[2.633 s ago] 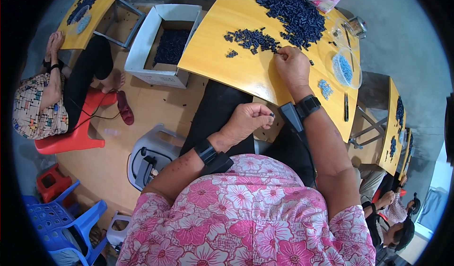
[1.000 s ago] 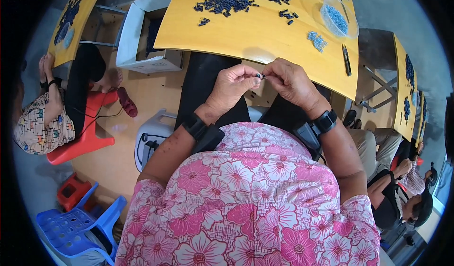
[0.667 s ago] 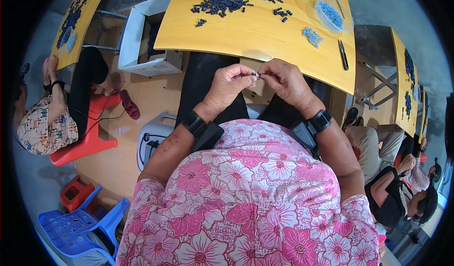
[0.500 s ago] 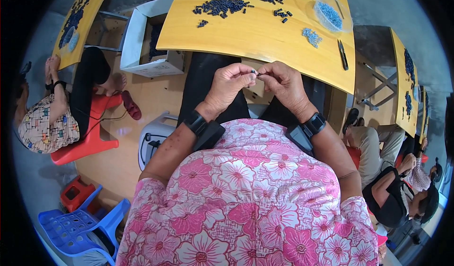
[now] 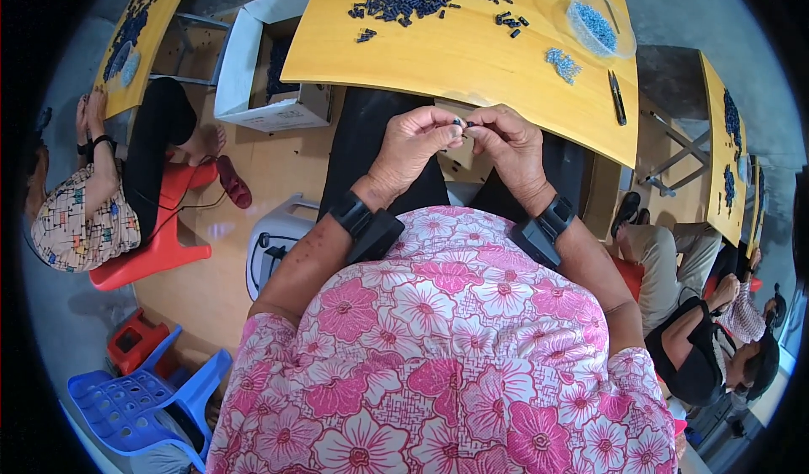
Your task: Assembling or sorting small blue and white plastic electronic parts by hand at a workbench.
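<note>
Above my lap, just in front of the table's near edge, my left hand [image 5: 415, 144] pinches a small black cylindrical piece [image 5: 458, 123] between thumb and forefinger. My right hand [image 5: 511, 144] meets it fingertip to fingertip, closed on a second tiny dark piece [image 5: 470, 125] whose exact kind is too small to make out. The two pieces are held end to end, and fingers partly hide them. On the yellow table [image 5: 438, 61] beyond lie a pile of small black cylindrical pieces [image 5: 403, 5] and a small heap of clear bluish bits [image 5: 563, 66].
A clear tub of bluish bits [image 5: 597, 29] stands at the table's right, with black tweezers [image 5: 618, 97] nearer. Left of the table is a white box [image 5: 238, 74] on the floor. Co-workers sit on red stools [image 5: 152, 259] at both sides; a blue chair [image 5: 126, 402] is behind left.
My hands stay pressed together at nearly the same place. The right fingers have tilted slightly around the small piece, and the table sits a little farther right in view.
</note>
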Tool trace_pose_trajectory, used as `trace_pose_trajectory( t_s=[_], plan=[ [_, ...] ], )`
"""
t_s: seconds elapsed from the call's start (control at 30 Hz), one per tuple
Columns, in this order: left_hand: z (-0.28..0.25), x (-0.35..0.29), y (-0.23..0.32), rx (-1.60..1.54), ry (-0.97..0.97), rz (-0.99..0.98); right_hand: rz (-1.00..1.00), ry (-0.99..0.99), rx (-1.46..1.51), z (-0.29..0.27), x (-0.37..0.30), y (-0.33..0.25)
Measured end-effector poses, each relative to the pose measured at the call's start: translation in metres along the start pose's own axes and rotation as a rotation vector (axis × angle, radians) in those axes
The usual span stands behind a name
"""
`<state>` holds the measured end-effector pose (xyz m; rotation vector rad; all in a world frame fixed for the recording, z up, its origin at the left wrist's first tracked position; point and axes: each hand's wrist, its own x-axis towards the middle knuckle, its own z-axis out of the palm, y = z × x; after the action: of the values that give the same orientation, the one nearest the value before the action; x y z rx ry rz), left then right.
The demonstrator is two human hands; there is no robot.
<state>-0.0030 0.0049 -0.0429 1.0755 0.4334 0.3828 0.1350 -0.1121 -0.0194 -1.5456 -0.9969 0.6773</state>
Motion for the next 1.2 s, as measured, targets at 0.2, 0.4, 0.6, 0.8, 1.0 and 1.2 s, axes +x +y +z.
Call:
trace_pose_trajectory(
  t_s=[0.2,0.4,0.6,0.8,1.0,1.2],
  plan=[
    [-0.001,0.003,-0.001,0.089,-0.039,0.025,0.085,-0.025,0.128,-0.006,0.008,-0.012],
    [0.001,0.002,0.001,0.073,-0.067,0.031,0.158,-0.056,0.216,-0.003,0.010,-0.013],
    [0.002,0.002,0.002,0.099,-0.074,0.030,0.233,-0.059,0.348,-0.004,0.009,-0.007],
    [0.003,0.001,0.004,0.101,-0.078,0.017,0.263,-0.055,0.361,-0.003,0.009,-0.005],
    [0.002,0.002,0.002,0.136,-0.082,0.022,0.265,-0.057,0.358,-0.003,0.008,-0.004],
    [0.002,0.001,0.003,0.098,-0.093,0.019,0.224,-0.057,0.274,-0.004,0.007,-0.004]
  ],
)
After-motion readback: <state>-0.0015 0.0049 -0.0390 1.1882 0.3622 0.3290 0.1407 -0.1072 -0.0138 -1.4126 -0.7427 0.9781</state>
